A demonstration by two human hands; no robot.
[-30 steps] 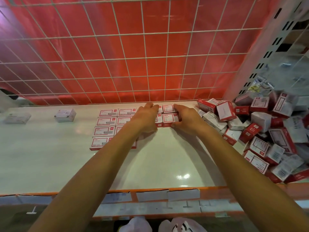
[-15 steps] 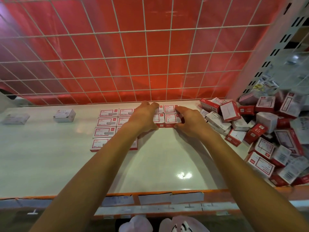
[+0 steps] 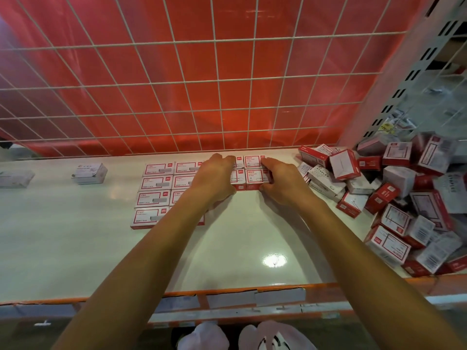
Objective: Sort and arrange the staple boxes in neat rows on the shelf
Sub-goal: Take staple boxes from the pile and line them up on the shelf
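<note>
- Step in hand: squaring a small block of staple boxes [image 3: 255,171] against the rows already laid, at centre frame near the back of the shelf [image 3: 227,248].
- Left hand [image 3: 217,178]: fingers curled down over the left half of the block, thumb at its near edge. It covers the boxes beneath, so the exact contact cannot be read.
- Right hand [image 3: 280,183]: partly closed, fingers reaching to the block's far right corner and thumb bearing on its near right edge, bracketing the block from that side.
- Sorted stock: a grid of flat boxes [image 3: 156,188] lies left of centre in two columns, touching or just beside the block. The left forearm hides the junction.
- Unsorted stock: a pile of boxes [image 3: 404,198] fills the right of the frame, tumbled at all angles.
- Two white boxes [image 3: 89,173] of another type sit apart at far left.
- Next move, as a judgement: release the block once its edges line up with the grid, then take one box from the pile, turn it label-up and seat it flush in the near row.
</note>
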